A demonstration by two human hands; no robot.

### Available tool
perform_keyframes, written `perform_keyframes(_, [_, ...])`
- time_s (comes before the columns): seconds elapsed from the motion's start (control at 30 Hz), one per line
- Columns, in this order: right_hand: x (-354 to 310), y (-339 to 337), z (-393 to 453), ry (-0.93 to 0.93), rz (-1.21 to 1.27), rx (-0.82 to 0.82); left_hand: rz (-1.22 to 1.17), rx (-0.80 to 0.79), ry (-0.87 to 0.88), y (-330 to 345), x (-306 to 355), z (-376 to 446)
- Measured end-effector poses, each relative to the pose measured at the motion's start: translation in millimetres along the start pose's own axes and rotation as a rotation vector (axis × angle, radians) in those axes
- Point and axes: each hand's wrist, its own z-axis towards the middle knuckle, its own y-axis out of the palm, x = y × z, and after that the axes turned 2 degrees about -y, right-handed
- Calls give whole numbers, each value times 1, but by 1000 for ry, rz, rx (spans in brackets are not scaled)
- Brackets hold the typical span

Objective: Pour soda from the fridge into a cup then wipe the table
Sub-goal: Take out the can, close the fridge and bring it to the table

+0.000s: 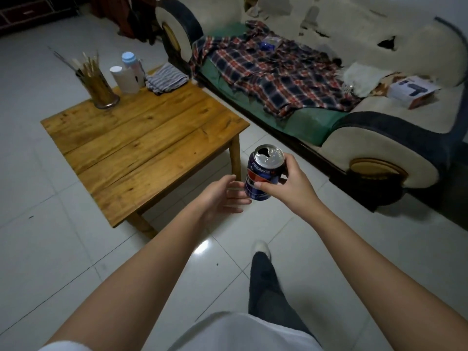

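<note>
Now the right hand [291, 184] grips the open can [263, 173] upright at mid-frame, the left hand [222, 196] loose beside it, and the cup [125, 79] waits far off, upper left.

Both forearms are bare from the elbow down to the left hand [222, 196] and the right hand [286, 184], with no watch, ring or band on either wrist. A short white sleeve [54, 347] edges the left upper arm at the bottom corner. The white shirt [243, 333] covers the torso at the lower edge. One leg shows in dark trousers [268, 290], ending in a white shoe [262, 248].
</note>
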Motion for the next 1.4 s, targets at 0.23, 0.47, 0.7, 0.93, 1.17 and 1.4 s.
perform_keyframes(0.23, [-4,-14,136,-65,4,-157,-115,127,-2,-19,72,79])
perform_keyframes(0.47, [-15,-6,251,-149,-62,-322,-275,278,14,-43,129,135])
perform_keyframes(0.7, [-27,35,333,-207,-132,-453,-383,378,14,-93,159,166])
perform_keyframes(0.93, [-46,94,405,-235,-157,-551,-418,471,27,-165,189,198])
perform_keyframes(1.17, [-58,150,471,-201,-155,-625,-478,515,-17,-232,217,230])
perform_keyframes(1.4, [-43,187,525,-185,-201,-636,-523,529,-52,-268,231,261])
